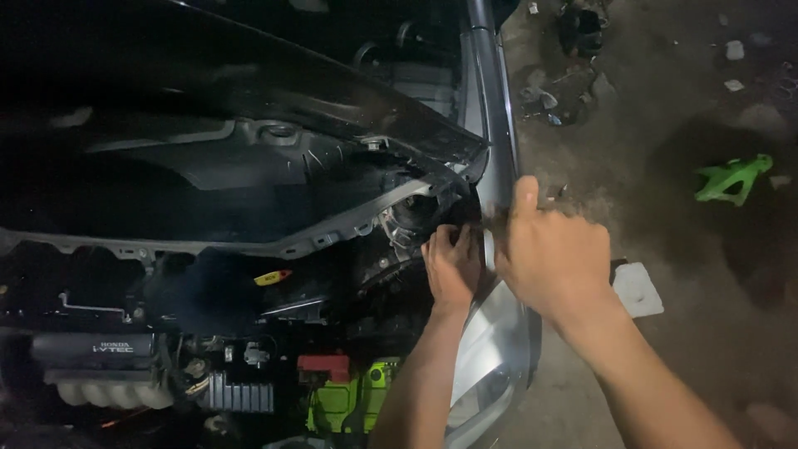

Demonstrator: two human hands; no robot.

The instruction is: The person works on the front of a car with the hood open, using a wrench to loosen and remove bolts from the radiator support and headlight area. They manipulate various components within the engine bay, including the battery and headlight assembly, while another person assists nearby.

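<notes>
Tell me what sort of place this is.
Probably a car repair yard or roadside workshop: a car's open engine bay, the silver fender both hands work at, and a dirty bare ground strewn with scraps and a green part.

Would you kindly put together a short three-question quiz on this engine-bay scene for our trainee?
1. True or false: the left hand reaches into the dark gap beside the silver fender.
2. Which colour is the battery low in the engine bay: A) blue, B) bright green, C) white?
3. Fill in: the right hand is over the fender edge with its ____ pointing up.

Key
1. True.
2. B.
3. Thumb; whether it grips anything cannot be told, as the view is blurred.
</notes>
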